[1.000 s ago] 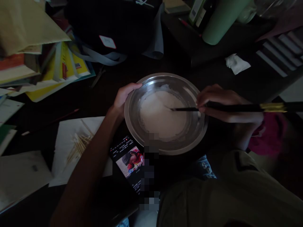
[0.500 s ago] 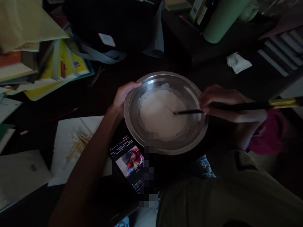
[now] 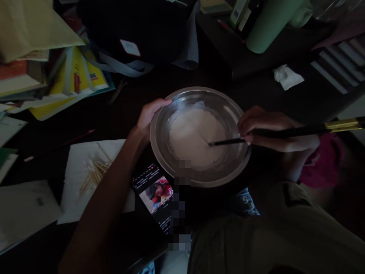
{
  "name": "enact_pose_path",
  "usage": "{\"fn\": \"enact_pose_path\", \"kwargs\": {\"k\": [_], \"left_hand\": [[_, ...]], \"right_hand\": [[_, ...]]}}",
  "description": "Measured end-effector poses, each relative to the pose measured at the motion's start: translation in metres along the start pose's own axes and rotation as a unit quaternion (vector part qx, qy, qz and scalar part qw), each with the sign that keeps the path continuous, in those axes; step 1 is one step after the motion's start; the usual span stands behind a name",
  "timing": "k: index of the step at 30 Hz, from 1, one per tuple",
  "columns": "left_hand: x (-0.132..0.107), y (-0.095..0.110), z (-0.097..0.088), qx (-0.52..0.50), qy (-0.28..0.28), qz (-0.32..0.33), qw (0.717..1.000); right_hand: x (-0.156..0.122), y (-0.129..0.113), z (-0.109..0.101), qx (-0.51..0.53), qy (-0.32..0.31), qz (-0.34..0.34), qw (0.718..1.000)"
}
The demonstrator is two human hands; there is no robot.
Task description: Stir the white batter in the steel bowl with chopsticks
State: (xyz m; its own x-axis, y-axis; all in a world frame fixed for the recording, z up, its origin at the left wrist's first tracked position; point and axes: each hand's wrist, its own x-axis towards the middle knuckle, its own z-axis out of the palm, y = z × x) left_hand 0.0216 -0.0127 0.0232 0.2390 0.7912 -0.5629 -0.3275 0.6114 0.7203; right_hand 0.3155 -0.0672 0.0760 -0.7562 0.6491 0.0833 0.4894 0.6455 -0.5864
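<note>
A shiny metal bowl [image 3: 199, 182] holds a pale, smooth liquid or batter [image 3: 196, 137], with some residue on the inner wall. At the bowl's left side my left hand [image 3: 149, 116] grips the rim, thumb over the edge and the other fingers hidden underneath. My right hand [image 3: 265, 127], closed, holds black chopsticks [image 3: 302, 130] with a gold band; I cannot tell clearly whether it is one or two. Their thin tips dip into the pale mixture near its middle.
A lit phone [image 3: 155, 194] lies just left of the bowl. Cotton swabs [image 3: 95, 173] rest on a white sheet [image 3: 74, 160] by my left forearm. Books [image 3: 65, 83] are piled far left. A black bag [image 3: 134, 26], green bottle [image 3: 270, 26] and crumpled tissue [image 3: 288, 77] stand beyond.
The chopstick tips have shifted slightly downward in the mixture, with a small movement of my right hand. My left hand still grips the bowl's rim.
</note>
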Motion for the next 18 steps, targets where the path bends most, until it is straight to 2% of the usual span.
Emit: {"fn": "enact_pose_path", "kwargs": {"k": [2, 4, 6, 8, 11, 13, 15, 18], "left_hand": [[0.002, -0.001, -0.001, -0.001, 0.001, 0.008, 1.000], [0.003, -0.002, -0.002, 0.002, 0.002, 0.016, 1.000], [0.004, -0.003, -0.002, 0.009, 0.010, 0.022, 1.000], [0.004, -0.003, -0.002, 0.016, 0.021, 0.019, 0.999], [0.004, -0.004, -0.003, 0.017, 0.019, 0.012, 1.000], [0.005, -0.004, -0.004, 0.010, 0.007, 0.017, 1.000], [0.006, -0.004, -0.005, 0.002, -0.002, 0.018, 1.000], [0.005, -0.003, -0.005, -0.006, -0.009, 0.010, 1.000]], "right_hand": [[0.004, -0.001, 0.007, 0.020, -0.046, -0.080, 0.995], [0.010, -0.005, 0.020, 0.005, -0.053, -0.106, 0.993], [0.016, -0.008, 0.032, -0.037, -0.001, -0.059, 0.998], [0.017, -0.009, 0.036, -0.086, 0.070, 0.007, 0.994], [0.009, -0.006, 0.024, -0.120, 0.115, 0.054, 0.985], [0.003, -0.005, 0.012, -0.092, 0.095, 0.050, 0.990], [0.001, -0.005, 0.008, -0.032, 0.039, 0.012, 0.999], [0.007, -0.011, 0.021, 0.023, -0.018, -0.038, 0.999]]}}
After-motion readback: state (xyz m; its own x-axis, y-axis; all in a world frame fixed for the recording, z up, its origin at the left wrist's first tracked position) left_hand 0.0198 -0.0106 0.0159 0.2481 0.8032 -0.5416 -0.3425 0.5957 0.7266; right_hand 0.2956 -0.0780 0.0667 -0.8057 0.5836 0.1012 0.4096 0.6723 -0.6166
